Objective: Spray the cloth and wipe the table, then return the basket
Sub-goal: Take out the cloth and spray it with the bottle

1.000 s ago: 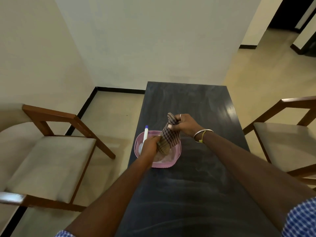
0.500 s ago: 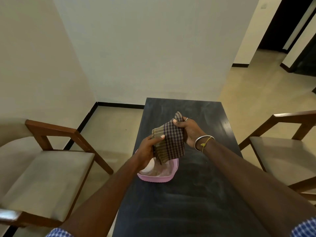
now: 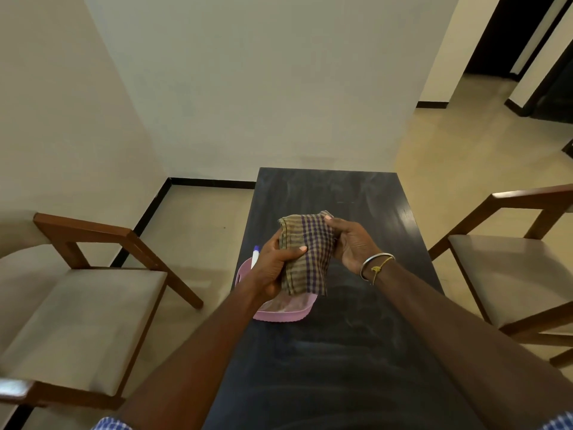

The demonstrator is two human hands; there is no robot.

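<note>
Between the two hands, above the dark worktop (image 3: 341, 352), hangs the checked cloth (image 3: 305, 252). The head view is the only view, so all comes from it. The left hand (image 3: 274, 268) is closed on the left edge of the cloth, its thumb pressed on the front face. The right hand (image 3: 348, 243) is closed on the right edge, with fingertips (image 3: 327, 217) pinching the upper corner. The cloth is folded in some layers and its lower end hangs free. I judge that both hands hold it up in this way to spread it flat, so that one broad face is open for the spray.

Directly below the left hand, the pink basket (image 3: 280, 315) rests on the worktop, near its left edge, partly hidden behind the wrist and the cloth. Just beyond the left hand, a white spray bottle with a blue tip (image 3: 255, 256) stands out over the basket's far rim. It is within easy reach of the left hand, which seems the reason to keep the basket so close.

The spraying is not yet done, as I judge it. One hand must release the cloth to take the bottle, and the other must then keep the cloth from folding together.

Wooden chairs stand well apart on both sides.
</note>
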